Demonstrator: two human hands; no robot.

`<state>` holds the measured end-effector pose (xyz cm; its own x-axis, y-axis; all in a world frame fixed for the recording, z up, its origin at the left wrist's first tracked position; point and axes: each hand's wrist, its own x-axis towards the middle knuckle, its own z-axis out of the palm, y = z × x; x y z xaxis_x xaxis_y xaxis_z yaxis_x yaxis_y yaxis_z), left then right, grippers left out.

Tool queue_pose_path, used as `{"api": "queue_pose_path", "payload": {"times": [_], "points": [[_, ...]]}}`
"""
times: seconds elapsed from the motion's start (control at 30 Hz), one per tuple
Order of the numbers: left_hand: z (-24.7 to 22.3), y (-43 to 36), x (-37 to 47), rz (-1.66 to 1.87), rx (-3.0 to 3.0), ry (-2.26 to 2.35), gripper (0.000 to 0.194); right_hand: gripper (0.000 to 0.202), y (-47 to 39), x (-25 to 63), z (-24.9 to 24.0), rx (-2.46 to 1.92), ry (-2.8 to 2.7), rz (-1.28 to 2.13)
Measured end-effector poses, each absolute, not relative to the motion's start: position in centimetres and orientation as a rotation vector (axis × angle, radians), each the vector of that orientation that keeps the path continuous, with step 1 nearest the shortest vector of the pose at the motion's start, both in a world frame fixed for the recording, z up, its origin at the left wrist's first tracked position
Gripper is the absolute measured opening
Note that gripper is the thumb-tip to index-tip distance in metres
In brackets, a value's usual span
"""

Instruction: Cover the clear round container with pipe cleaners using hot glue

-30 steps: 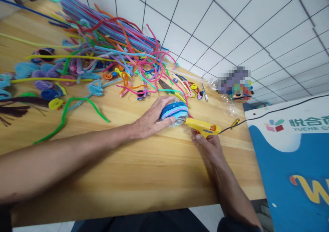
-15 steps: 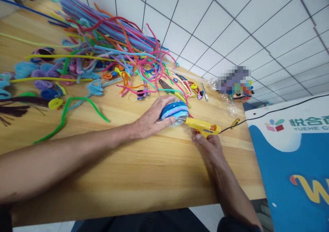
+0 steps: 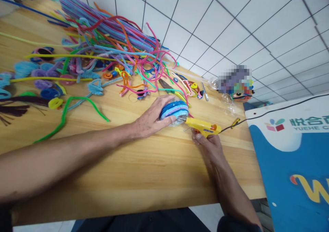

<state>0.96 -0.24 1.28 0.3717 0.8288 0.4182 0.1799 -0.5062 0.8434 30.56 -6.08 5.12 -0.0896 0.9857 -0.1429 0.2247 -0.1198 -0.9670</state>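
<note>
My left hand [image 3: 154,117] is closed around the left side of a ball [image 3: 174,108] wrapped in blue, light blue and lilac pipe cleaners. The ball's lower part looks clear and unwrapped. In my right hand [image 3: 208,141] is a yellow hot glue gun [image 3: 202,125], its handle gripped in the fingers. The gun's metal nozzle points left and meets the lower right side of the ball, close to my left thumb. Just behind the ball lie pliers [image 3: 167,85] with dark jaws and yellow handles.
Pipe cleaners [image 3: 102,29] in many colours heap along the tiled wall at the back left. A bent green pipe cleaner [image 3: 65,117] lies left of my forearm. Clear balls [image 3: 226,98] and a decorated ball [image 3: 241,93] stand back right. The gun's black cord [image 3: 272,112] crosses a blue-and-white board [image 3: 290,163].
Almost nothing differs. Both hands, the ball and the glue gun keep their places, with the nozzle still at the ball.
</note>
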Motion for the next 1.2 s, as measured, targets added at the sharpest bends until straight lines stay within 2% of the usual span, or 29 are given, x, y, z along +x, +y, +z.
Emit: {"api": "queue_pose_path", "payload": {"times": [0.23, 0.73, 1.2], "points": [[1.4, -0.18, 1.03, 1.139, 1.897, 0.888, 0.072, 0.041, -6.19, 30.5, 5.1, -1.365, -1.38, 1.307], [1.23, 0.03, 1.39, 1.244, 1.937, 0.888, 0.066, 0.043, -6.26, 30.3, 5.46, -1.389, -1.487, 1.259], [1.02, 0.37, 1.21, 1.191, 1.981, 0.888, 0.067, 0.043, -5.59, 29.79, 5.91, -1.34, -1.43, 1.215]]}}
